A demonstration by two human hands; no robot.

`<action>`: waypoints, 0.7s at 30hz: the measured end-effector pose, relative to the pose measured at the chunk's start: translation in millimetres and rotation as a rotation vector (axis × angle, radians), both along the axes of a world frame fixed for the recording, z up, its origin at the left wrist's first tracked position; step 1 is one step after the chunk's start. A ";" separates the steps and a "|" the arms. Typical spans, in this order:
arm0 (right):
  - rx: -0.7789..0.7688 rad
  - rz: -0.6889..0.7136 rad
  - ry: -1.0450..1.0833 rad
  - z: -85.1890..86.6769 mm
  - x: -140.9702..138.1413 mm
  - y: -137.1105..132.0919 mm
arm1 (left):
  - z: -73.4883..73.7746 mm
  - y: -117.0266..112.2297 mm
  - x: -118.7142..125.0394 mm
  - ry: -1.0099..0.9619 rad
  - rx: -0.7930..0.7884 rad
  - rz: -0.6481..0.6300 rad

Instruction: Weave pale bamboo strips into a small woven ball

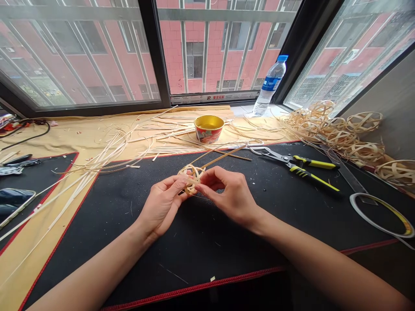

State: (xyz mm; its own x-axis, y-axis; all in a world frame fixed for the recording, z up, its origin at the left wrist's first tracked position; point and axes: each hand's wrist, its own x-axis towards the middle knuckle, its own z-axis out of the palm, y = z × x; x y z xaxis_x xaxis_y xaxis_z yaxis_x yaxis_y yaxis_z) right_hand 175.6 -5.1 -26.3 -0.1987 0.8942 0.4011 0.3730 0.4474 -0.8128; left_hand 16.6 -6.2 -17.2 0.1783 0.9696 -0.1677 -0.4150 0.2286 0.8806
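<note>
A small woven ball of pale bamboo strips point(191, 176) is held between both hands above the black mat point(201, 242). My left hand point(162, 205) pinches its lower left side with thumb and fingers. My right hand point(228, 192) pinches its right side, fingers curled. Long loose strip ends point(223, 155) stick out from the ball up and to the right.
Yellow-handled shears point(292, 163) lie right of the hands. A gold bowl point(209, 128) and a water bottle point(270, 84) stand near the window. Finished woven balls point(343, 134) pile at the right; loose strips point(97, 164) spread left. A tape ring point(382, 214) lies at right.
</note>
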 end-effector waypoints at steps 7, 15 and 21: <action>-0.073 0.085 0.094 -2.4 1.9 1.4 | 0.6 0.1 1.7 -0.007 -0.038 0.021; 0.011 0.124 -0.031 1.4 6.5 2.0 | 1.2 -2.9 3.7 0.115 0.007 0.002; 0.057 0.028 -0.058 0.8 8.0 1.8 | 1.6 -4.5 3.6 0.249 0.122 0.010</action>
